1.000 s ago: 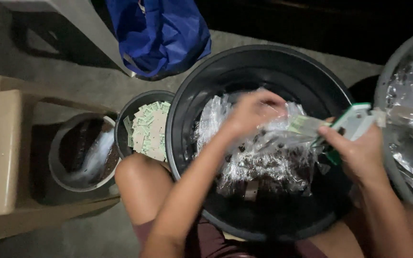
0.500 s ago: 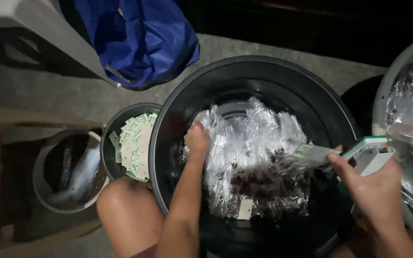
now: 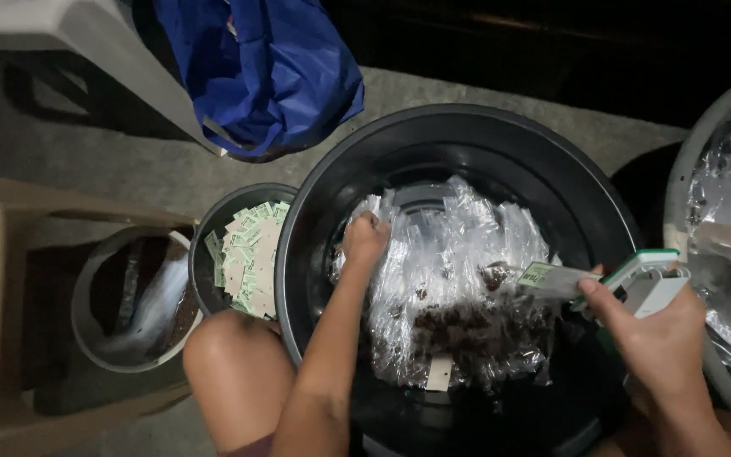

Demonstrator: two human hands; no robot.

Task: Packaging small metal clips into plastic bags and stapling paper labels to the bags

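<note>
Left hand (image 3: 366, 239) at frame centre, I note, fist closed on clear packets (image 3: 454, 288); right hand (image 3: 666, 330) lower right grips stapler (image 3: 636, 279).

An informal, dimly lit packing spot on a bare concrete floor (image 3: 103, 161), probably at a home or small yard. Plastic basins sit directly on the ground: a large black tub (image 3: 467, 135) of clear filled packets (image 3: 450, 279), a small bowl of green-and-white paper labels (image 3: 247, 258), and a blue bag (image 3: 272, 76) behind.
</note>
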